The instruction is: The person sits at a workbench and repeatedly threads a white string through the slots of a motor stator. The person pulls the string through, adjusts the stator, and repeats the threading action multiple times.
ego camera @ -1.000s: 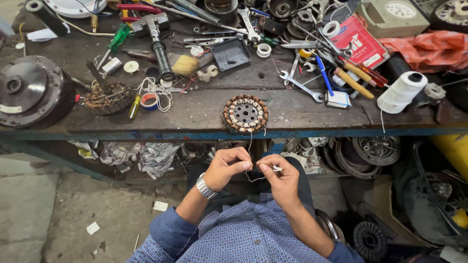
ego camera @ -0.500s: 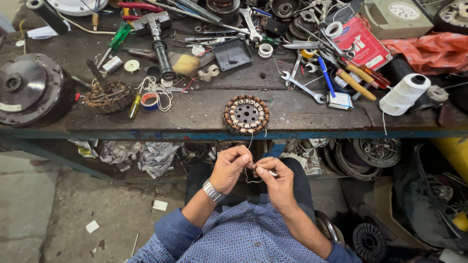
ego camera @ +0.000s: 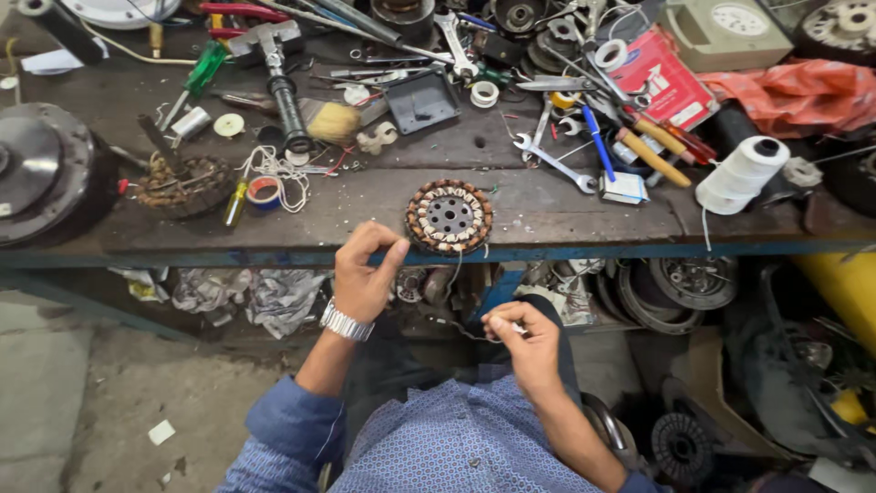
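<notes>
We see the left hand (ego camera: 363, 274) raised to the front edge of the workbench (ego camera: 566, 215), its thumb and forefinger pinched together at about 9 o'clock from the round wound stator (ego camera: 449, 216), just beside its rim; whether a wire sits in that pinch we cannot tell, since anything there is too thin to make out. A metal wristwatch (ego camera: 346, 322) bands that wrist. The stator lies flat near the bench's front edge, its copper coils ringing a dark perforated centre. Our right hand (ego camera: 522, 342) hangs lower, at roughly 5 o'clock from the stator and well below the bench, fingers curled loosely closed with the fingertips nipping a small pale piece and a fine dark wire (ego camera: 456, 330) that trails off toward 9 o'clock. At 3 o'clock from the stator, well apart, stands a white spool of thread (ego camera: 741, 175); at 2 o'clock lies a spanner (ego camera: 553, 163), and at 9 o'clock a roll of tape (ego camera: 265, 193).
</notes>
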